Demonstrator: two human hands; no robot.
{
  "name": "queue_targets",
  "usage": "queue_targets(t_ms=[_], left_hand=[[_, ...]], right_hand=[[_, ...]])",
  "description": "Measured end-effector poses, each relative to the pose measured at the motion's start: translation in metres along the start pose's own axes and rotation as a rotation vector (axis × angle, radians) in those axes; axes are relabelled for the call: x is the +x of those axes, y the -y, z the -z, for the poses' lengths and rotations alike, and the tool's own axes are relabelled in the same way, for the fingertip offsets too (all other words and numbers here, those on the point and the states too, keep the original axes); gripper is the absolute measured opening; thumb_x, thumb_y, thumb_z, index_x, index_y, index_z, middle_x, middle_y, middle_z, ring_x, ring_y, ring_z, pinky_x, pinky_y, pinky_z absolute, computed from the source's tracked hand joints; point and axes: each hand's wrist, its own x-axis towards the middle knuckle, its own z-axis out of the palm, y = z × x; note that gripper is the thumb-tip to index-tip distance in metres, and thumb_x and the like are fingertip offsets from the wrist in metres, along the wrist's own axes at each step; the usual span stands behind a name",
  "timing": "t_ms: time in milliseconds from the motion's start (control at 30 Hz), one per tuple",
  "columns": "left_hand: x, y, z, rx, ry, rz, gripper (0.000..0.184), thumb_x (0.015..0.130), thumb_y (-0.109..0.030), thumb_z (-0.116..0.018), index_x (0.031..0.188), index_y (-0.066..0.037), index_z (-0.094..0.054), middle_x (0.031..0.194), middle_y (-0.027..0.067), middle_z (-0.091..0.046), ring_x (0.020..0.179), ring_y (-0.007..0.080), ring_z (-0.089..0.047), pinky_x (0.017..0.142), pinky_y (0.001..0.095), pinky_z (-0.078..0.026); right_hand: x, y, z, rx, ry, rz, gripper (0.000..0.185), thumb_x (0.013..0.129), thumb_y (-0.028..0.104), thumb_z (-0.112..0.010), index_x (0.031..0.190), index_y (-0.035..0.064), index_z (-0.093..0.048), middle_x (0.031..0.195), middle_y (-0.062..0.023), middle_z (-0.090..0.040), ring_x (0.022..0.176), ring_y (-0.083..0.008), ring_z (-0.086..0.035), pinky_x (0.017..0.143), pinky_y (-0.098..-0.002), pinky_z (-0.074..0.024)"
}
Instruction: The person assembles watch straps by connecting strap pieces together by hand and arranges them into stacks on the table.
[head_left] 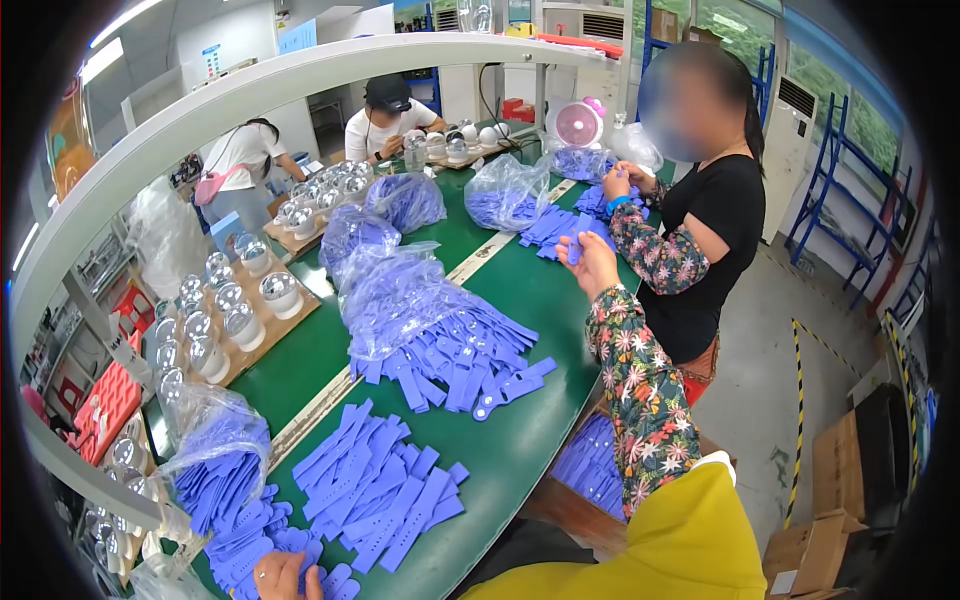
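Blue-violet rubber straps lie in heaps on the green table (548, 395). At the bottom left, my left hand (285, 577) rests on a strap pile (262, 545), its fingers partly cut off by the frame edge. My right hand (592, 262), at the end of a floral sleeve, is raised near the far strap pile, its fingers closed on a small blue strap (574, 250). A loose heap (380, 485) lies in front of me. Beyond it, more straps spill from a clear plastic bag (400, 290).
Clear domes on white bases stand on a wooden board (262, 335) at the left. A co-worker in black (725, 230) stands at the right, holding something small. Two people in white work behind. A box of straps (590, 470) sits below the table edge.
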Motion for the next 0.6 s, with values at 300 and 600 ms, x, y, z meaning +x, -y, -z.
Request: queue_targets(t_ms=[300,600], left_hand=[[0.0,-0.002,0.001,-0.019,0.007,0.03,0.022,0.089,-0.012,-0.069,0.106,0.001,-0.067,0.105,0.0218,-0.067,0.1,0.0408,-0.061,0.092,0.0468,-0.047],[0.002,0.002,-0.005,0.024,-0.103,0.048,0.022,0.078,-0.004,-0.072,0.1,-0.002,-0.067,0.096,0.0154,-0.065,0.095,0.0376,-0.059,0.086,0.047,-0.045]], right_hand=[[-0.01,0.001,-0.005,-0.254,0.035,0.024,0.013,0.102,0.011,-0.049,0.111,0.0021,-0.053,0.096,-0.0174,-0.069,0.077,-0.026,-0.07,0.062,-0.0346,-0.0587],[-0.063,-0.021,-0.053,-0.559,0.541,0.353,0.004,0.09,0.014,-0.07,0.086,0.0122,-0.069,0.084,0.0067,-0.064,0.078,-0.0056,-0.054,0.072,-0.0212,-0.0399]])
